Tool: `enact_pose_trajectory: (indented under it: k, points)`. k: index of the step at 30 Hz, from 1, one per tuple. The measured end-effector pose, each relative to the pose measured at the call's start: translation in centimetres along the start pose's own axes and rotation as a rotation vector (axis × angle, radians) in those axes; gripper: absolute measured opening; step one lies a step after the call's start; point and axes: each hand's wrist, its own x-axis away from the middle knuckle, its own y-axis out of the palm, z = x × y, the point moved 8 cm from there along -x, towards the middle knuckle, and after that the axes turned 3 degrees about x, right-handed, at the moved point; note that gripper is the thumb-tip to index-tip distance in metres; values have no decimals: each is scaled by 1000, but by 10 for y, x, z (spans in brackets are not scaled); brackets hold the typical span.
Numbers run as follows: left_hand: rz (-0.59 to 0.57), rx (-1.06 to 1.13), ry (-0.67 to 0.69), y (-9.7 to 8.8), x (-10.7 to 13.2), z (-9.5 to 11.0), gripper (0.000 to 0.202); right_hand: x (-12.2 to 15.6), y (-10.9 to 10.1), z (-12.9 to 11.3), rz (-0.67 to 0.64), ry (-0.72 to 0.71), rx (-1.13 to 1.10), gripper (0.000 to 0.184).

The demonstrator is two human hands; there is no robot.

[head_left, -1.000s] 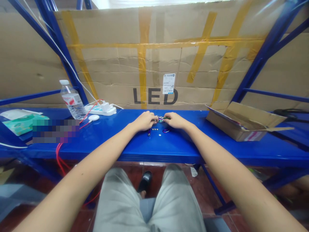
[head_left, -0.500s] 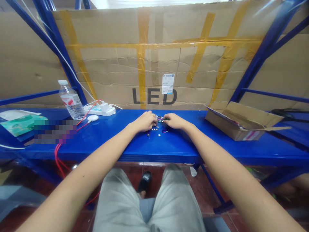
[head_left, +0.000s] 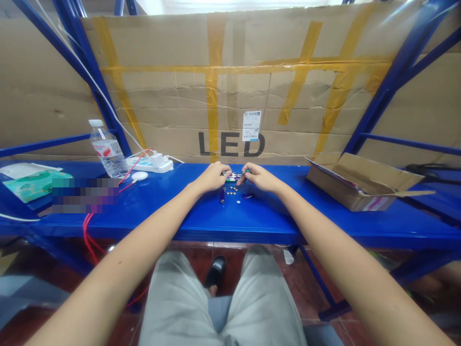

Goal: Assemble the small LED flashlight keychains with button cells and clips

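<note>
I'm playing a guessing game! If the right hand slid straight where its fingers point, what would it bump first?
The right hand would probably meet the small shiny pieces first, then the left hand, though depth is unclear.

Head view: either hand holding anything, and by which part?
Can't tell: left hand and right hand are at the shiny metallic parts, grip and contact point hidden.

What looks like a workshop or storeroom: a blue painted-metal rack (head_left: 382, 98) whose flat shelf (head_left: 209, 218) serves as workbench, bearing small round silvery pieces (head_left: 231, 193) and a white plastic power strip (head_left: 158, 166), backed by a huge brown tape-crossed cardboard carton (head_left: 173, 105) printed "LED".
</note>
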Motion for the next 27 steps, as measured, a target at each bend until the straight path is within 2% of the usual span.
enact_pose_trajectory:
  k: [4,8,16,27]
  points:
    - [-134,-52,104,12,4,8,43,3,5,-1,-61,-12,81,6]
    - [-189,-115,112,16,8,11,56,5,5,-2,-77,-2,149,6]
    - [-284,-164,89,21,12,15,59,5,6,-1,-78,-14,183,6]
    - [-289,-171,77,19,14,21,53,4,6,2,-76,-6,161,4]
